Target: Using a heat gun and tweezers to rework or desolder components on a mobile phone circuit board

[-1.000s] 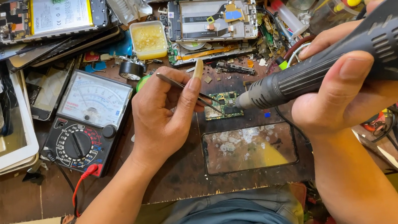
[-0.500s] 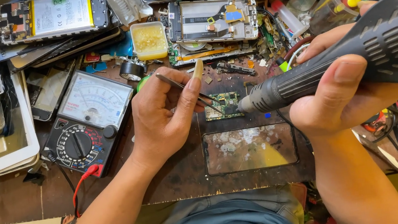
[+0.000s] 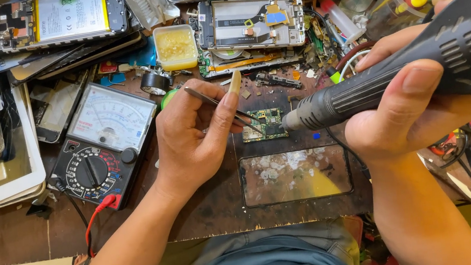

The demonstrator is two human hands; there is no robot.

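The left hand [image 3: 191,141] pinches thin metal tweezers [image 3: 221,105], tips on a small green circuit board [image 3: 264,125] lying mid-bench; the right hand [image 3: 408,102] is clenched round a ribbed black hot-air tool [image 3: 418,62], nozzle just beside the board; a far square yellow tub [image 3: 175,47] holds pale paste; a dial meter [image 3: 99,146] sits left.

A dark, worn wooden workbench [image 3: 209,207] carries the clutter. Directly on it lies a small green circuit board [image 3: 264,125]. Just below the board is a scratched rectangular glass plate [image 3: 295,176]. Left of the board sits a black analogue multimeter with a white dial face [image 3: 104,144]. Above the board lie a small yellow plastic tub [image 3: 175,46] and an opened grey phone chassis [image 3: 252,24]
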